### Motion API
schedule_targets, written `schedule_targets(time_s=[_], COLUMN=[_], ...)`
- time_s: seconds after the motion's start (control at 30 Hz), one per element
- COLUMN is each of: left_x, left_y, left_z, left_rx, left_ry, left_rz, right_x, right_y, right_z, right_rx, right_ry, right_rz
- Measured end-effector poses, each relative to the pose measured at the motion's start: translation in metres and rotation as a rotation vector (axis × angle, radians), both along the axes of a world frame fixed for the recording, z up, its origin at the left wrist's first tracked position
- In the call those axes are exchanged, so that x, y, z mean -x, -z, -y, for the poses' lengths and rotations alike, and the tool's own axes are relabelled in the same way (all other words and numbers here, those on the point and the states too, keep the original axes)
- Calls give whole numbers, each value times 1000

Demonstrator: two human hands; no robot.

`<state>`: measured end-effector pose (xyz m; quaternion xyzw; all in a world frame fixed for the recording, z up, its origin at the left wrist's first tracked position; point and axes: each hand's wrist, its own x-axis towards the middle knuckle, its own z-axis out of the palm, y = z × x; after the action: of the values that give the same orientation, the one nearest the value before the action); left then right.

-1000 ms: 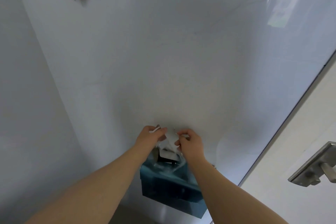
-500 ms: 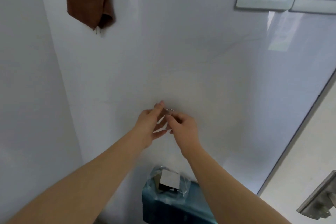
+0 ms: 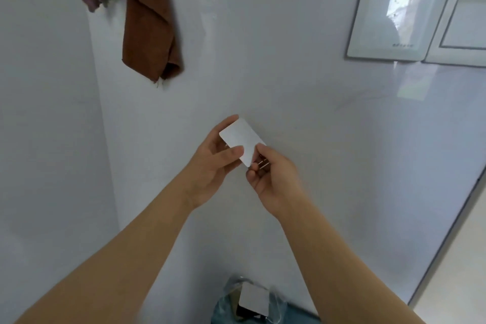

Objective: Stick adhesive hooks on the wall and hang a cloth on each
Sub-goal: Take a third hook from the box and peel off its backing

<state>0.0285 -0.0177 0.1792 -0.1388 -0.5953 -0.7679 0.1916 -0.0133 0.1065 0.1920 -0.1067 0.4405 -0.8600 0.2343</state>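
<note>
Left hand [image 3: 214,163] and right hand [image 3: 273,179] together pinching a white adhesive hook [image 3: 240,141] before the wall [image 3: 289,87], brown cloth [image 3: 150,21] hanging upper left, wall-plate [image 3: 386,23] lettering unreadable

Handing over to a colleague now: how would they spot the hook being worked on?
Start at the white glossy wall, below the hanging brown cloth. Both hands meet there, left hand and right hand, pinching a small white rounded rectangular adhesive hook pad. It is the only pad held up.

The brown cloth [image 3: 150,21] runs off the top edge, hiding its hook; the teal box [image 3: 294,317] is cut off below.
</note>
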Motion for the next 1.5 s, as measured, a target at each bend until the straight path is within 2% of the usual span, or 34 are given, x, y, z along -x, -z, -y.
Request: schedule_targets(time_s=[0.17, 0.27, 0.37, 0.43, 0.5, 0.63, 0.73, 0.87, 1.03, 1.2, 1.5], left_x=[8, 14, 18, 18, 14, 9, 6, -2, -5, -11, -16], left_y=[-7, -14, -19, -21, -22, -24, -25, -28, -27, -23, -24], left_z=[6, 7, 10, 15, 14, -1, -9, -10, -4, 6, 9], left_rx=[-10, 43, 34, 4, -32, -32, 8, 8, -84, -66, -37], left_ry=[117, 88, -44, -103, -70, -31, -43, -16, 24, 62, -20], left_rz=[-47, -62, -67, -61, -25, 109, 100, 58, 22, 22, 7], right_x=[4, 11, 18, 20, 20, 14, 14, 13, 6, 3, 2], right_y=[-7, -12, -19, -26, -33, -40, -41, -40, -35, -29, -24], right_z=[3, 1, 2, 4, 5, 9, 11, 14, 21, 29, 36], right_rx=[-14, -162, -315, -320, -299, -287, -366, -449, -480, -531, -726], right_ry=[-86, -108, 71, 209, 293, 273, 300, 315, 381, 476, 510], right_rz=[20, -106, -282, -374, -483, -642, -728, -769, -817, -848, -972])
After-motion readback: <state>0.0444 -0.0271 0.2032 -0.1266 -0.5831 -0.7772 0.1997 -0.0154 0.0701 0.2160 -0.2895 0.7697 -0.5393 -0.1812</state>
